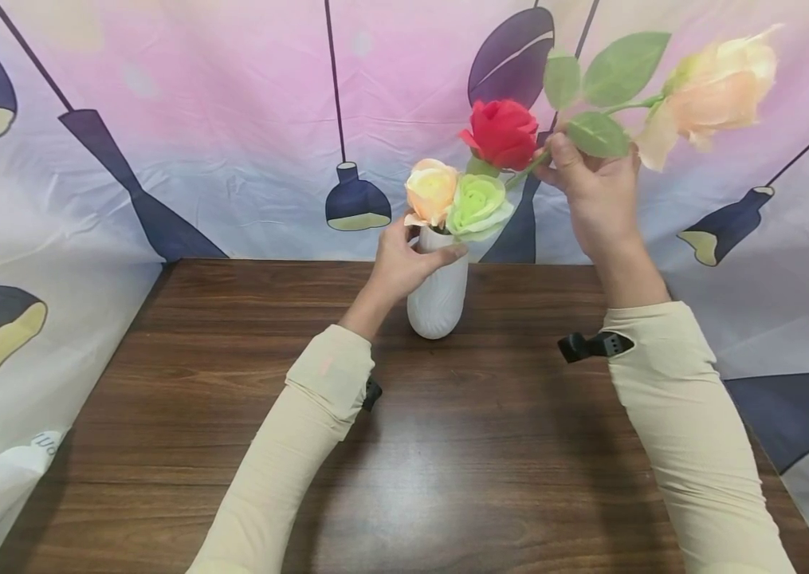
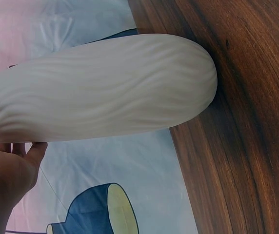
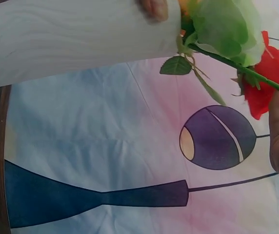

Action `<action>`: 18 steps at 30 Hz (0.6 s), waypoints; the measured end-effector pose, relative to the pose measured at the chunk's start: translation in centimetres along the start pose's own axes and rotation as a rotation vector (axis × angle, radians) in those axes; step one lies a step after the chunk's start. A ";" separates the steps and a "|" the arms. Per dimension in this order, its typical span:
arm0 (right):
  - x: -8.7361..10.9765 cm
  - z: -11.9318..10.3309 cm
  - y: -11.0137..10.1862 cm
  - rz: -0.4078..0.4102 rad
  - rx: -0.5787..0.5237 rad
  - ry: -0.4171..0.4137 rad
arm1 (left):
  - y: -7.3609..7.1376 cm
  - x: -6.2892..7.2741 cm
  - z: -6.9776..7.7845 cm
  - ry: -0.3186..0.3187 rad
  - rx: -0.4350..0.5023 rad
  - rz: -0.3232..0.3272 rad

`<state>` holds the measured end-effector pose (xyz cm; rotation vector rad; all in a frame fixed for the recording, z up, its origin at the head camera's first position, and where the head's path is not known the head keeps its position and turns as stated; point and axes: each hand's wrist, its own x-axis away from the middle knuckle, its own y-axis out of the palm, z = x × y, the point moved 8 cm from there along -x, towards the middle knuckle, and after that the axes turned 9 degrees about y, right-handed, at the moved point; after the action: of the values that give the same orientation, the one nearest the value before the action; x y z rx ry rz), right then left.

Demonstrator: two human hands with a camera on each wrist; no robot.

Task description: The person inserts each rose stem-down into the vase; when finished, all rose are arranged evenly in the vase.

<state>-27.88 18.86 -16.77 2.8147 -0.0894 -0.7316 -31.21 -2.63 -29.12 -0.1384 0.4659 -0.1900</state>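
A white ribbed vase stands upright on the table, holding a peach rose, a pale green rose and a red rose. My left hand grips the vase just below its rim; in the left wrist view, fingers press its side. Up and to the right, my right hand pinches the stem of another peach rose, whose bloom points right. In the right wrist view that green stem slants down to the vase mouth, where its end is hidden by the blooms.
The dark wooden table runs back to a printed cloth backdrop close behind the vase. Cloth also hangs at both sides. A white plastic-like sheet lies at the left edge.
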 end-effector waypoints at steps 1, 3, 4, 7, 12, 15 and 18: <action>0.0 0.2 0.1 -0.001 -0.002 0.011 | 0.0 0.0 0.0 0.002 0.004 0.001; 0.0 0.7 0.3 -0.007 -0.009 0.031 | 0.0 -0.1 0.0 0.002 0.006 0.002; 0.0 0.9 0.4 -0.010 -0.020 0.046 | 0.1 -0.1 0.0 0.002 0.005 0.002; 0.0 1.9 0.7 -0.025 -0.004 0.103 | 0.1 -0.1 -0.2 -0.006 0.008 0.005; 0.5 3.9 1.6 -0.078 0.176 0.224 | 0.1 -0.1 -0.2 -0.014 0.013 0.005; 0.6 4.8 2.0 -0.093 0.264 0.240 | 0.2 -0.2 -0.1 -0.009 0.010 0.002; 0.6 5.3 2.1 -0.066 0.298 0.248 | 0.2 -0.2 0.0 -0.006 0.006 0.002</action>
<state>-29.93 15.64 -21.10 3.1814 -0.0670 -0.4039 -31.35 -2.37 -29.09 -0.1323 0.4594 -0.1892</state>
